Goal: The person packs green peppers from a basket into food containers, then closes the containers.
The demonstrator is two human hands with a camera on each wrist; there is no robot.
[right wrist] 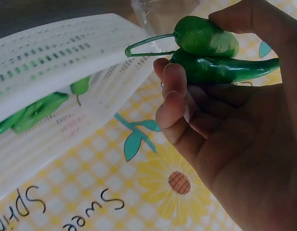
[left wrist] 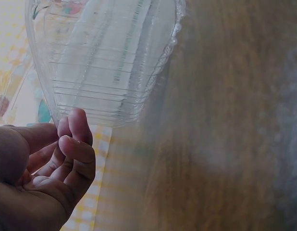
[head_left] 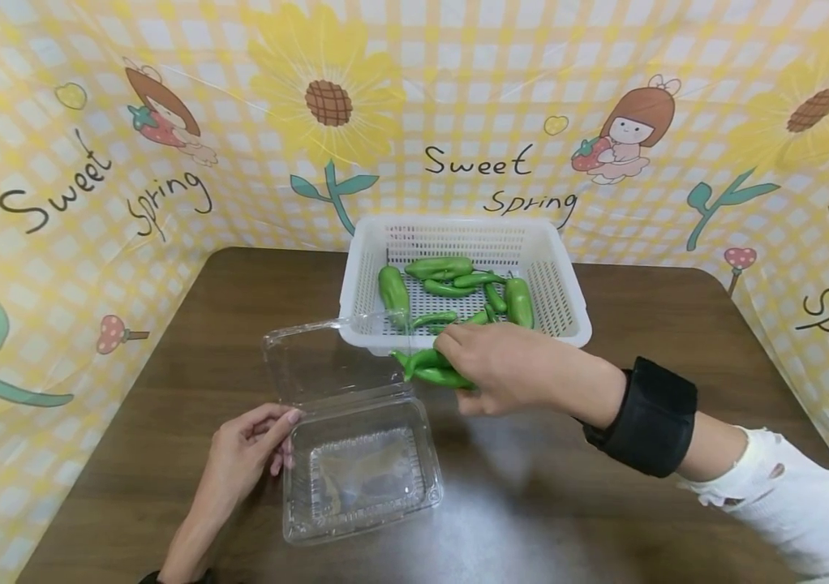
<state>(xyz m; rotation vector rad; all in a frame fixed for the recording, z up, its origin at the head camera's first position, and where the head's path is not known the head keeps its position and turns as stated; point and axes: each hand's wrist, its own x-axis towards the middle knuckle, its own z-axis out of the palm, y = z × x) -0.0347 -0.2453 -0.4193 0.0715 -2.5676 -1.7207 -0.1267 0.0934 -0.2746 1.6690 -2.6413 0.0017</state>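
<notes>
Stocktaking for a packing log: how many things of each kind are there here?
White basket: 1
Loose peppers in it: about 8, overlapping
Held peppers, in the right hand: 2
Clear clamshell box: 1
Total: about 12

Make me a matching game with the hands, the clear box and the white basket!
Things:
1. right hand
2. left hand
3. clear box
4. white basket

States:
A. lid open, nothing green inside
B. grips two green peppers
C. holds loose green peppers at the back of the table
D. fingertips touch the clear box's left edge

Pairs: 1-B, 2-D, 3-A, 4-C
</notes>
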